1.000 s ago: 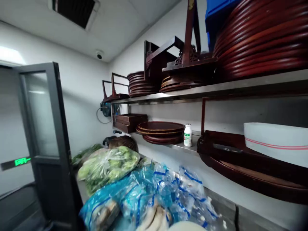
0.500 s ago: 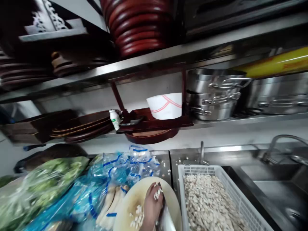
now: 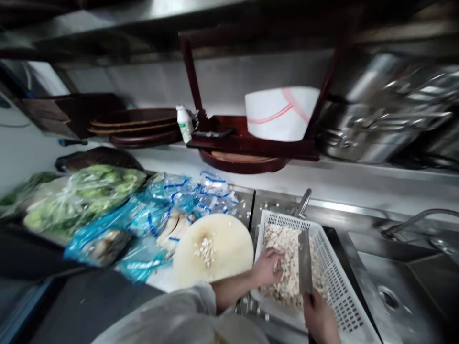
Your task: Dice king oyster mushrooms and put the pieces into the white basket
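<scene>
Gripping one knife (image 3: 305,263) by its handle, the right hand (image 3: 321,317) held the blade over chopped pieces (image 3: 281,239) in one basket (image 3: 347,298). Blade stood between left hand (image 3: 267,268) and basket's right wall. Left fingers curled; couldn't tell if grasping pieces. One board (image 3: 229,243) sat left, one sink (image 3: 376,270) right.

You were in a kitchen, by its look a commercial one: before you were a round cream chopping board (image 3: 231,243), a white perforated plastic basket (image 3: 346,292) of chopped pale food (image 3: 288,248) and a stainless-steel sink (image 3: 380,262) with a curved metal tap (image 3: 423,218), while shiny steel pots with handles (image 3: 366,136) stood on the metal shelf (image 3: 373,167) above.
</scene>
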`<control>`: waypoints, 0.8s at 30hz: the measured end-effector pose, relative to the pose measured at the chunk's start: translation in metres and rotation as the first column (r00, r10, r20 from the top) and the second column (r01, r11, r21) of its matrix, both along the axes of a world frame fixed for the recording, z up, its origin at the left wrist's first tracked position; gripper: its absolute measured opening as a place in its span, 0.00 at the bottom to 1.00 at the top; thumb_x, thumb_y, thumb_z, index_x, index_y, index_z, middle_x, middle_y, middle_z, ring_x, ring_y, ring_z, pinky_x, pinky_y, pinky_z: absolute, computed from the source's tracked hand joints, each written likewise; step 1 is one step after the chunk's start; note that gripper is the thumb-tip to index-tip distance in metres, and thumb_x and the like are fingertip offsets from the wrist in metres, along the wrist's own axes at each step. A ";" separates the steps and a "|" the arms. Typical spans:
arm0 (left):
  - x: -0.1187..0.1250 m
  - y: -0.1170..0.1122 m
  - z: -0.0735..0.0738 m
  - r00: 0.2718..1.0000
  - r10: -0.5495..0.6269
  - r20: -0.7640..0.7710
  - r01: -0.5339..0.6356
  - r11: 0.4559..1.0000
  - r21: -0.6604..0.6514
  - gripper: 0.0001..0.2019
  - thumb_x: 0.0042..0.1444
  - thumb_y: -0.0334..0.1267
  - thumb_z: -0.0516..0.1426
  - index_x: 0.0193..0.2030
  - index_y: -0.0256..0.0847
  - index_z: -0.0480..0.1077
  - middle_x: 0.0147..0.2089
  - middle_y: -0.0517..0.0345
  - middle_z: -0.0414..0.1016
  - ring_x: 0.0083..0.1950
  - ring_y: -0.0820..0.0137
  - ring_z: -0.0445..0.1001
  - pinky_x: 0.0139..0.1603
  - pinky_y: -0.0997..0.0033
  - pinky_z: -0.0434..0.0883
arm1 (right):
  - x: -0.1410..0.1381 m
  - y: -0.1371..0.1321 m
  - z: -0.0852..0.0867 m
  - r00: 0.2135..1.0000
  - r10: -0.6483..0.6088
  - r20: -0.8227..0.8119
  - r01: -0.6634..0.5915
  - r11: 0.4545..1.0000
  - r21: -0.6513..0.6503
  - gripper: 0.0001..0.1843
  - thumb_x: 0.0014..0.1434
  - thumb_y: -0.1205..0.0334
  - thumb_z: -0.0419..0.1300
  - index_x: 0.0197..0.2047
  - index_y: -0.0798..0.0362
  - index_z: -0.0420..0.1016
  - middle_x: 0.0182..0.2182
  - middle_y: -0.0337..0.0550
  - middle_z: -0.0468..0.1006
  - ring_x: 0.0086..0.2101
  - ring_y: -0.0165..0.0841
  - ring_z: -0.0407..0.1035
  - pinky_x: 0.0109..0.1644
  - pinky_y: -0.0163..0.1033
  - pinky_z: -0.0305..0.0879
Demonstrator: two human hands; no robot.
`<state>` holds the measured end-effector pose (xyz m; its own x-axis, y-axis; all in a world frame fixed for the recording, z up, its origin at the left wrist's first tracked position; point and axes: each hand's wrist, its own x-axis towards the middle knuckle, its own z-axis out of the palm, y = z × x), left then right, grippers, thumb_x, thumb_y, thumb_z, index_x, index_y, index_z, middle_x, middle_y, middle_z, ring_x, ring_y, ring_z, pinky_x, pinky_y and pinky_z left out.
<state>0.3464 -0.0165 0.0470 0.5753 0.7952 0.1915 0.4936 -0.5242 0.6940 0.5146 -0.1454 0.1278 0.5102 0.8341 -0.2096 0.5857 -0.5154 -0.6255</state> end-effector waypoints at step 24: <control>-0.312 0.072 -0.042 0.952 0.259 -0.166 -0.249 0.965 0.077 0.46 0.68 0.61 0.55 0.77 0.20 0.51 0.78 0.26 0.56 0.79 0.40 0.56 0.79 0.42 0.57 | -0.263 0.085 -0.026 0.773 0.629 0.089 -0.599 0.768 -0.228 0.08 0.69 0.60 0.56 0.43 0.52 0.76 0.30 0.43 0.79 0.34 0.36 0.76 0.39 0.36 0.62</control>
<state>0.0340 0.0550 0.0053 0.3838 0.9105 0.1539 0.7252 -0.4003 0.5602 0.2515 -0.0602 0.1016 -0.0607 0.9356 -0.3477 0.8935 -0.1043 -0.4368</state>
